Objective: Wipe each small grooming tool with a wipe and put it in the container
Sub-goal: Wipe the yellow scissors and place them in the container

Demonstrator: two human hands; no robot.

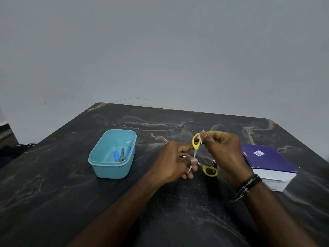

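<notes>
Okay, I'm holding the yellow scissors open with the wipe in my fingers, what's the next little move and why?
Probably slide the wipe along the upper yellow loop of the scissors. The right hand pinches the wipe against that loop while the left hand holds the blades, so wiping looks unfinished. The teal container, already holding a few tools, sits to the left for dropping them in afterward.

The head view is dim and flat, with soft, even light and no clear source; the grey wall (160,50) darkens toward the corners. The dark worktop (53,184) shows no glare, only faint soft shadows under the hands (201,155) and beside the tub (112,154). Wide-angle bending curves the worktop's edges, and fine detail looks slightly soft and smeared throughout.
</notes>
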